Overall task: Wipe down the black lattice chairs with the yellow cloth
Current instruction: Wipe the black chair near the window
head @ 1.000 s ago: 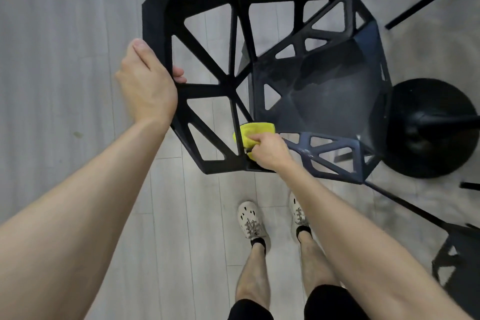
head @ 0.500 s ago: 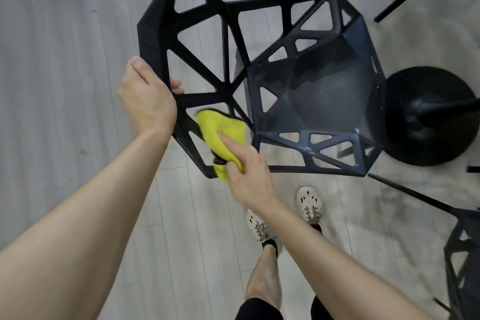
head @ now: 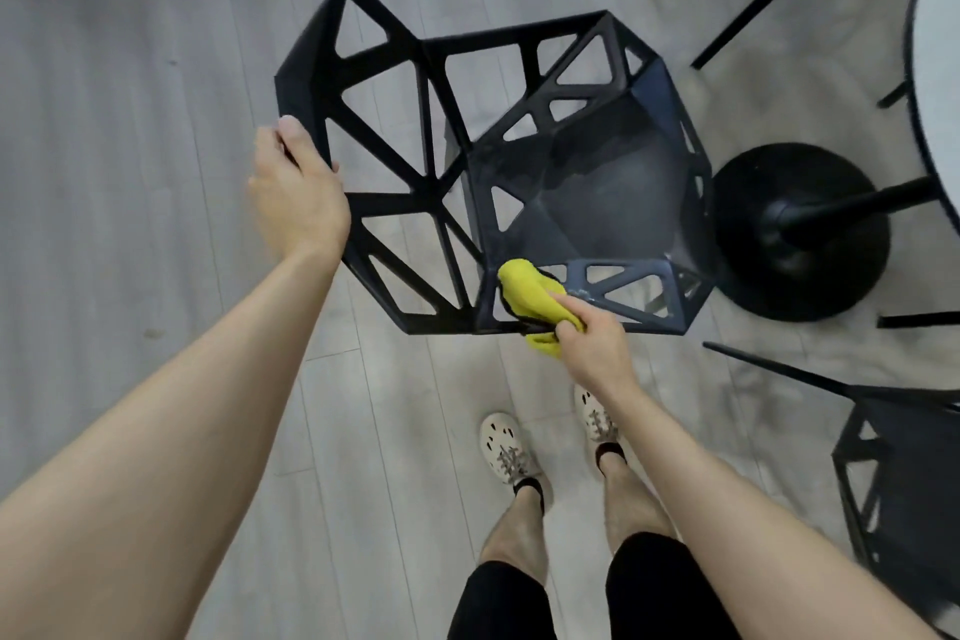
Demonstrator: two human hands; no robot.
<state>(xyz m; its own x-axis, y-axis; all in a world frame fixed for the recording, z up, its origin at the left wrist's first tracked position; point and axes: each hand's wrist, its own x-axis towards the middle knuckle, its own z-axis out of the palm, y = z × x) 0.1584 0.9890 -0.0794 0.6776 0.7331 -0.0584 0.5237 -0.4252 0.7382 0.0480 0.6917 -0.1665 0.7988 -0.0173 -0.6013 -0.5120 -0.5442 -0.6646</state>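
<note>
Your right hand (head: 592, 343) pinched the yellow cloth (head: 530, 296) onto the chair (head: 483, 156) at the seat's (head: 613, 203) 6 o'clock corner, side rail (head: 618, 294) running toward 3 o'clock; your left hand (head: 296, 198) gripped the backrest (head: 363, 203) at 9 o'clock.

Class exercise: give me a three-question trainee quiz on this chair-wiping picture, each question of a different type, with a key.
1. True or false: the left hand grips the backrest edge of the black chair.
2. The yellow cloth is: A pressed on the chair frame; B lying loose on the seat; C hanging clear of the chair.
3. Fill in: the cloth is held by the ____ hand.
Key: 1 true; 2 A; 3 right hand.
</note>
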